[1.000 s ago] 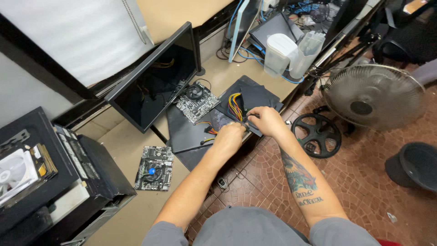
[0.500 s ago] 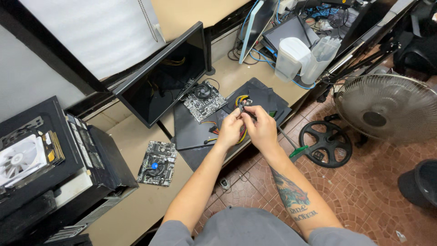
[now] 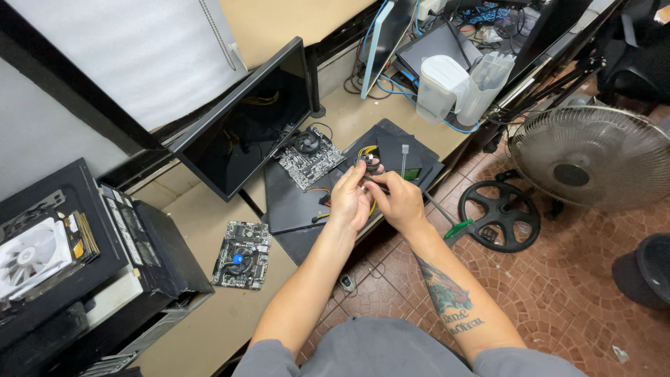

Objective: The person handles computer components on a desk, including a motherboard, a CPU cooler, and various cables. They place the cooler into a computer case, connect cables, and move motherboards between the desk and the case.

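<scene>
grey trouser cloth sat nearest the camera, and from it both bare forearms ran out over the tiled floor [image 3: 558,293] to the low bench [image 3: 209,230]. the left hand [image 3: 349,202] and the right hand [image 3: 398,202] were pressed close together, fingers curled shut around a small black cooler fan [image 3: 370,162] held just above the dark mat [image 3: 293,202]; thumbs and fingertips pinched it from both sides, and yellow wires [image 3: 373,208] trailed down from it between the palms. exactly where each fingertip gripped could not be told from here. the risk, as i judged it, lay in those wires: a tug while the fan was lifted could have strained their plug or snagged the loose lead. a slip could have dropped the fan onto the motherboard [image 3: 307,157] lying just beyond on the mat, knocking its own cooler. a green-handled screwdriver [image 3: 450,225] hung off the bench edge beside the right wrist, where an elbow could have sent it to the tiles. left of the arms lay a second board [image 3: 242,255], well apart. farther back stood the dark monitor [image 3: 244,126] and, to the right, a floor fan [image 3: 593,157].
</scene>
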